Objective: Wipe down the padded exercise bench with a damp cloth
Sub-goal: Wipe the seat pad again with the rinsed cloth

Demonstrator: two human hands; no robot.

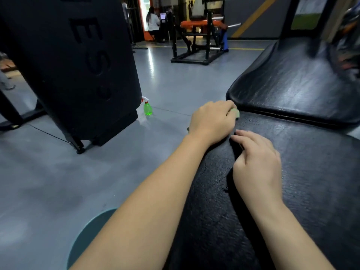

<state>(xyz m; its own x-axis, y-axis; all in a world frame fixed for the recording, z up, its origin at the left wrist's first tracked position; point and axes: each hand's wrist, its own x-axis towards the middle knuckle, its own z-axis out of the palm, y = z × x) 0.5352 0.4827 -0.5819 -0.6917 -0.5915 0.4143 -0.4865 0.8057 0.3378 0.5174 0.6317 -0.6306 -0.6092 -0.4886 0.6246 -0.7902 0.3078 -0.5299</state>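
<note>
Green spray bottle [147, 108] on grey floor [48, 182] beside black machine housing [78, 65]; orange-padded rack [196, 24] far back

The near pad [302, 182] of the exercise bench is black with a rough, grainy, mostly matt skin, while the far pad [292, 84] looks like smoother, creased leatherette with a glossy sheen. The cloth [236, 113] is pale green fabric and the spray bottle [147, 108] is translucent green plastic with a white plastic head. The grey floor [87, 182] is smooth and faintly reflective, and the black machine cover [74, 61] is matt.
</note>
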